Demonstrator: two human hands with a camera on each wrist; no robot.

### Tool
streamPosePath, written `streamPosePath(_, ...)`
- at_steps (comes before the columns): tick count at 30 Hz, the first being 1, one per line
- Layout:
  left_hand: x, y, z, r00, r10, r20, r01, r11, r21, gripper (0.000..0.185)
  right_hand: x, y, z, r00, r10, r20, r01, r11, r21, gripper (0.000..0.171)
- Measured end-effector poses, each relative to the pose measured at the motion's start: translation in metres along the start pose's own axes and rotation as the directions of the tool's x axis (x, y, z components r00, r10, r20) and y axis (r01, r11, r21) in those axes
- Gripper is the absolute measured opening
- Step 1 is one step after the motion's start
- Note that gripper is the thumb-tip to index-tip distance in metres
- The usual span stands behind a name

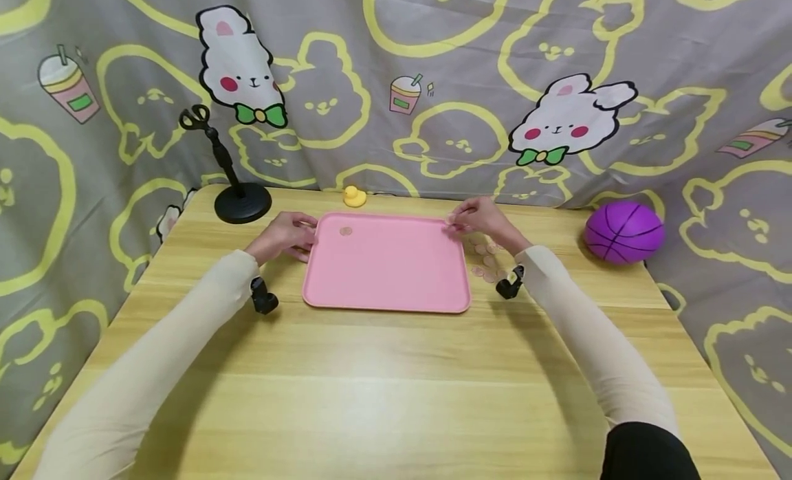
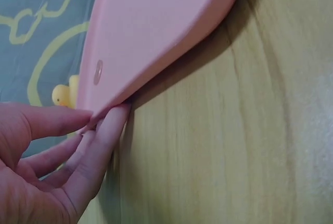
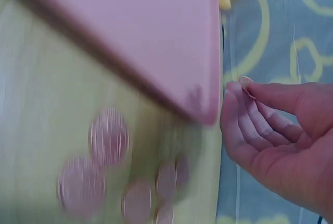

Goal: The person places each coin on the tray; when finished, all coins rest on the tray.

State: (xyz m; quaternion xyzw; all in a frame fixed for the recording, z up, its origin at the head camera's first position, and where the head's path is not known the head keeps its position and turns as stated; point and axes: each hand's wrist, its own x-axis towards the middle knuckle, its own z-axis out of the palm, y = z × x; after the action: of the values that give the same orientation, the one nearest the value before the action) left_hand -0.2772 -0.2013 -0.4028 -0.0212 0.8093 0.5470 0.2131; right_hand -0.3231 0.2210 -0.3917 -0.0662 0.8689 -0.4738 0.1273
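Between thumb and forefinger, the right hand [image 1: 481, 217] pinches one copper-coloured coin [image 3: 246, 82], seen nearly edge-on, so its face is hard to make out; the hand is at the tray's far right corner, though how high it is cannot be told. The left hand [image 1: 284, 235] grips the rim of the pink tray [image 1: 390, 267] on its left edge, close to the far left corner, thumb above and fingers against the outer side, some fingertips hidden. The single tray lies on the wooden table [image 1: 371, 384], toward its far edge, and bears one flat coin [image 1: 346, 231] near its far left corner. Just beside the tray's right edge lies a group of loose coins [image 3: 109, 136]; the right wrist view shows six, all blurred, two overlapping and one cut off at the bottom, while from the head the right arm may cover part of the group, so the full count is uncertain. Behind the tray, at the table's far edge, sits one yellow toy duck [image 1: 354, 197], only partly visible in both wrist views. One black stand [image 1: 243, 203] with a round base is near the table's far left corner, and one purple basketball [image 1: 624, 232] near the far right corner. Two black wrist cameras [image 1: 264, 298] hang below two pale sleeves [image 1: 185, 335], the left one cut off by the bottom of the head view. A patterned grey curtain [image 1: 346, 12] hangs behind.
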Motion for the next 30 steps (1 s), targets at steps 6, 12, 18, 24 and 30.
streamPosePath(6,-0.005,-0.009,-0.001,1.000,-0.030,0.004,0.030,1.000,0.007,0.060,0.008,-0.013,0.042,0.999,0.026,0.020,-0.026,1.000,-0.003,0.023)
streamPosePath(12,-0.003,-0.003,-0.001,1.000,-0.017,0.012,0.016,1.000,0.015,0.063,0.020,-0.028,0.076,0.998,0.007,0.062,-0.014,0.994,0.108,0.022)
streamPosePath(18,0.003,0.004,0.001,1.000,-0.018,0.006,0.018,0.999,0.035,0.063,0.032,-0.044,0.102,0.981,0.040,0.189,-0.081,0.973,0.215,0.022)
streamPosePath(24,0.004,0.004,0.002,1.000,-0.025,0.007,0.025,0.999,0.034,0.063,0.037,-0.063,0.125,0.981,0.008,0.192,-0.045,0.981,0.186,0.021)
streamPosePath(30,0.002,0.005,-0.001,0.999,-0.031,0.014,0.031,0.999,0.036,0.063,0.040,-0.084,0.154,0.960,0.110,0.256,-0.154,0.976,0.156,0.018)
